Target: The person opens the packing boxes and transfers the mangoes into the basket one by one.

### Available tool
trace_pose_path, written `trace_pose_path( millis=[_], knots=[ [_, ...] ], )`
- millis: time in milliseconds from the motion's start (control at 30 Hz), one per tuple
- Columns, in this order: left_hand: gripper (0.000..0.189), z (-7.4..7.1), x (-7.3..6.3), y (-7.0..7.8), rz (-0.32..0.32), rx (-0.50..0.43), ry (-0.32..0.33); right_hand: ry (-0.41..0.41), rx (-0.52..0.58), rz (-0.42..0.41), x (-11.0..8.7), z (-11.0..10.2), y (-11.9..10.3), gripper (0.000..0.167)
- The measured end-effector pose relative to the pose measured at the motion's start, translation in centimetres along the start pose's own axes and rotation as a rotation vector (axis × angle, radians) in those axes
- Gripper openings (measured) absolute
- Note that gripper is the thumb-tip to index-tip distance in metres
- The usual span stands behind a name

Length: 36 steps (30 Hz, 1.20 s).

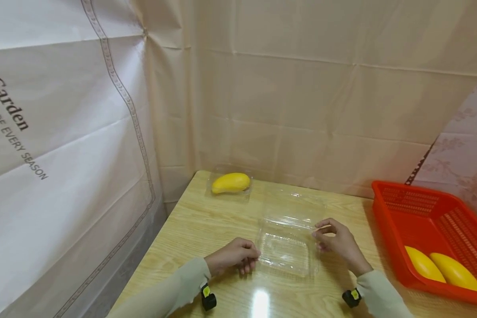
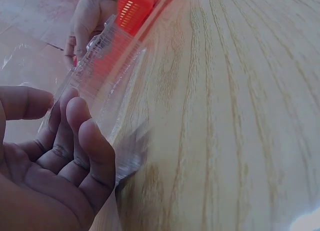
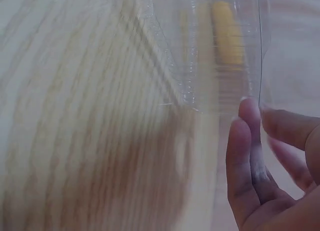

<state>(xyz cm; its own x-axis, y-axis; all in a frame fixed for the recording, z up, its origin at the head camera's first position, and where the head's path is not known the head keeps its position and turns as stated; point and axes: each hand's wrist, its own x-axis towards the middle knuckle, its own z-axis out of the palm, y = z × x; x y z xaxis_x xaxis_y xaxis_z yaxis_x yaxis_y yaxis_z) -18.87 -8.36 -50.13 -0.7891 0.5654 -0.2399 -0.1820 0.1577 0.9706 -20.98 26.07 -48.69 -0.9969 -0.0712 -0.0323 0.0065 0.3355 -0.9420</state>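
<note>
Plastic and open, the clamshell (image 1: 285, 254) is apparently being readied by the left hand (image 1: 235, 255) and right hand (image 1: 338, 243), fingers pinching its edges, probably calling next for a loose mango (image 1: 456, 271).

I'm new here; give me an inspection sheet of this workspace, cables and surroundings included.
Surface: wood-grain table.
Job's things: open transparent container between the hands; yellow piece in a second container, back left; two more yellow pieces in a red basket, right.
Clutter: nothing seen.
Hands: left hand pinches the open container's left edge, right hand its right edge.
Cables: nothing seen.
Surroundings: beige sheet behind, printed sheet left.
</note>
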Motion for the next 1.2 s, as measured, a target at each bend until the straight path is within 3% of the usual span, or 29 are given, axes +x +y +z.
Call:
trace_pose_path(
  millis=[100,267,733,933,1200],
  knots=[
    [0.022,0.0,0.1,0.0,0.001,-0.001,0.004,0.024,-0.019,-0.034,0.0,0.2,-0.3,0.036],
    [0.021,0.2,0.1,-0.2,0.000,-0.005,0.011,0.025,-0.022,-0.015,-0.3,0.4,-0.5,0.025],
    [0.025,0.0,0.1,-0.2,0.009,-0.005,-0.006,-0.086,0.060,0.061,-1.8,-0.1,-0.5,0.013],
    [0.024,0.0,0.1,-0.2,0.008,-0.010,-0.007,-0.113,0.065,0.097,-2.3,0.3,-0.9,0.019],
    [0.028,0.0,0.1,-0.3,0.019,-0.001,-0.005,-0.262,0.020,0.091,-3.0,-0.1,-0.5,0.030]
  ],
)
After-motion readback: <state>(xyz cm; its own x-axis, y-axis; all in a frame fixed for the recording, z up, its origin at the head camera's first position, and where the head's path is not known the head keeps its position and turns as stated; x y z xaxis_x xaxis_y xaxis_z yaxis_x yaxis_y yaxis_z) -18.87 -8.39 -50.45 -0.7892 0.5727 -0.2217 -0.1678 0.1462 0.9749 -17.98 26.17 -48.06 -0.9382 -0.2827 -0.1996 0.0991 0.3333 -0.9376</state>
